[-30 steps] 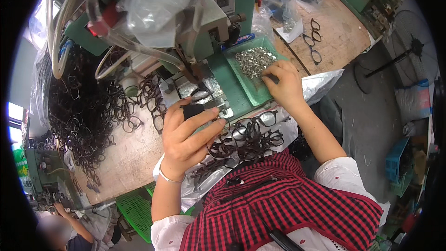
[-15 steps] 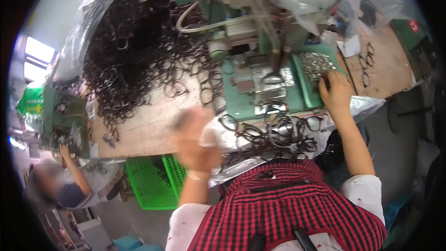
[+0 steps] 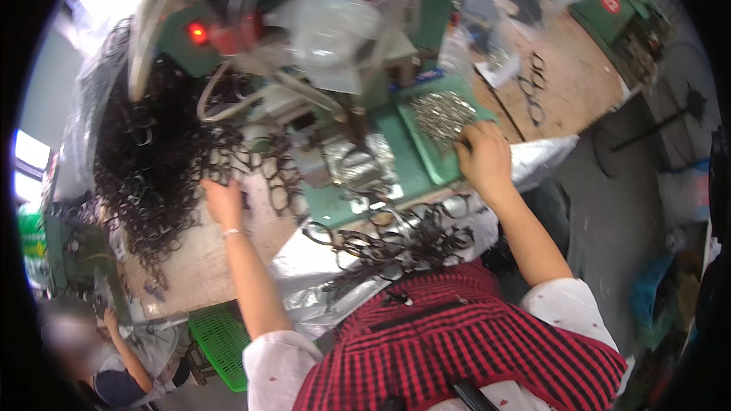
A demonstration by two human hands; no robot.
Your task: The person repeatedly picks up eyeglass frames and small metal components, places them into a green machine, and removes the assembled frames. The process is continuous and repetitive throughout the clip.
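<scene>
A worker in a red-and-black checked apron (image 3: 457, 327) sits with arms spread to either side of a green machine (image 3: 432, 15). To the machine's left, the left hand (image 3: 224, 204) is at the near edge of a great dark tangle of eyeglass frames (image 3: 152, 152), heaped on the wooden bench (image 3: 205, 262). The nearest frames lie just past the fingertips, on the side away from the worker's body, and the left hand is far nearer to them than the right. With the frames looped through one another, no single long axis can be made out there. Two fingertips look apart, but blur hides whether the left grip has closed on anything.

To the machine's right, the right hand (image 3: 487, 158) bends over the edge of a green tray (image 3: 442, 173), fingers beside a mound of small silvery metal pieces (image 3: 444, 114); whether that grip pinches a piece cannot be told. On the machine's near side, more dark frames (image 3: 396, 236) lie jumbled on a silver sheet (image 3: 293, 270). Well off to the machine's lower left, a co-worker's hand (image 3: 112, 321) is raised.
</scene>
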